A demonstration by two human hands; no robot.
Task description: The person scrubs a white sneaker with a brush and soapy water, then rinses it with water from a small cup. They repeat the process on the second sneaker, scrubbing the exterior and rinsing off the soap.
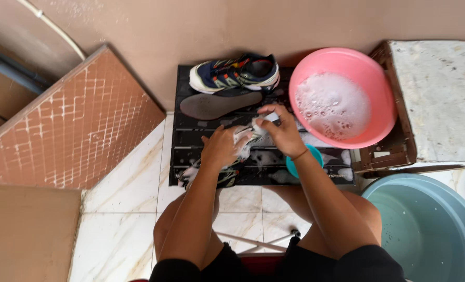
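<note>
My left hand (221,148) presses down on a soapy sneaker (230,168) that lies on a black mat (183,151). Over the same shoe, my right hand (280,129) grips a small pale scrubbing item (264,118), whether brush or cloth I cannot tell. Foam covers the shoe and the mat around it. A second sneaker (235,72), navy and white with orange accents, rests on its side at the mat's far edge. A dark insole (218,104) lies just in front of it.
A pink basin (378,94) of soapy water sits at the right on a brown crate (394,151). A small teal bowl (295,168) peeks out under my right wrist. A large pale green tub (425,230) stands at lower right. A tiled slab (76,125) leans at left.
</note>
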